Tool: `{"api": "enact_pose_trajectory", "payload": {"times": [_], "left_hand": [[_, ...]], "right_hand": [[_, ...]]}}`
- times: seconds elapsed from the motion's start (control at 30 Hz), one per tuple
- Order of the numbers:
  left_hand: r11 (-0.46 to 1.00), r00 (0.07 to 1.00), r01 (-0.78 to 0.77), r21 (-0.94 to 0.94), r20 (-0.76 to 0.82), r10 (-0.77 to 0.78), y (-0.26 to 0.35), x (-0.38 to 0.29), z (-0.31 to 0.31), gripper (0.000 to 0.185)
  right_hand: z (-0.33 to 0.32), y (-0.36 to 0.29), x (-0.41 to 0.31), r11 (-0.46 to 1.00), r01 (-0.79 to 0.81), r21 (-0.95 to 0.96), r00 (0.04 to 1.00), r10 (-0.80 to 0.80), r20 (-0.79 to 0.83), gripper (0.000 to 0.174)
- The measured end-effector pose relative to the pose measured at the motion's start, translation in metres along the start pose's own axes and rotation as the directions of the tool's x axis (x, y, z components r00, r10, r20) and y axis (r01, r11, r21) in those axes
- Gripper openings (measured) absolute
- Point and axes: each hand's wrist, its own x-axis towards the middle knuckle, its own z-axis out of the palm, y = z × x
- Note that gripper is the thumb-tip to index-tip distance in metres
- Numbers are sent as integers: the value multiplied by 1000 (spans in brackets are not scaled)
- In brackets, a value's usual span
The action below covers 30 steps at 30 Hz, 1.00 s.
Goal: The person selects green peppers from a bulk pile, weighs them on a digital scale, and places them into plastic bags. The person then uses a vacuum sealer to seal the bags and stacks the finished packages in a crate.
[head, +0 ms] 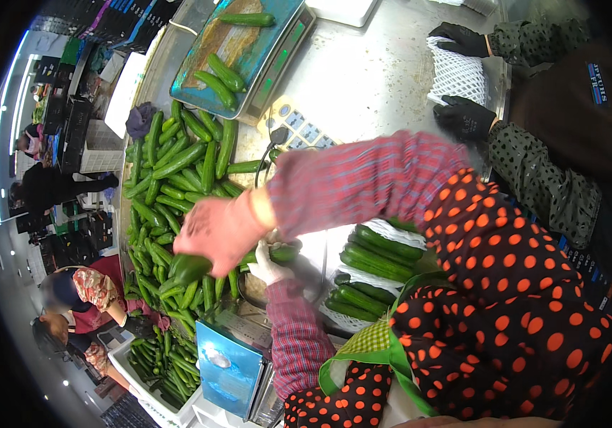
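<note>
My right hand (219, 230), in a pink glove and blurred, holds a thick green cucumber (191, 269) over a large heap of cucumbers (177, 160). Just beside it, my left hand (269, 266) in a white glove grips a cucumber (285, 252); part of this is hidden behind my right forearm. Nearer to me, groups of cucumbers (378, 257) lie on white foam netting (356, 322). A scale with a blue pan (183, 85) bears several cucumbers.
Across the metal table, a co-worker's black-gloved hands (463, 115) hold white foam netting (458, 72). A power strip (298, 128) with a black plug and cable lies mid-table. Another blue-topped device (228, 369) and a white crate of cucumbers (124, 358) stand near a second co-worker (105, 299).
</note>
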Motion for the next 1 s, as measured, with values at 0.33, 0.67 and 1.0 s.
{"api": "enact_pose_trajectory", "payload": {"times": [0.33, 0.67, 1.0], "left_hand": [[997, 999, 36, -75, 36, -33, 5, -6, 4, 30], [1000, 999, 4, 18, 48, -5, 9, -9, 5, 23], [998, 995, 31, -47, 95, -26, 13, -13, 9, 24]], "right_hand": [[-198, 171, -34, 382, 195, -903, 974, -180, 134, 32], [-207, 237, -32, 47, 276, -960, 961, 7, 277, 62], [-234, 198, -95, -67, -421, -904, 857, 298, -421, 71]]}}
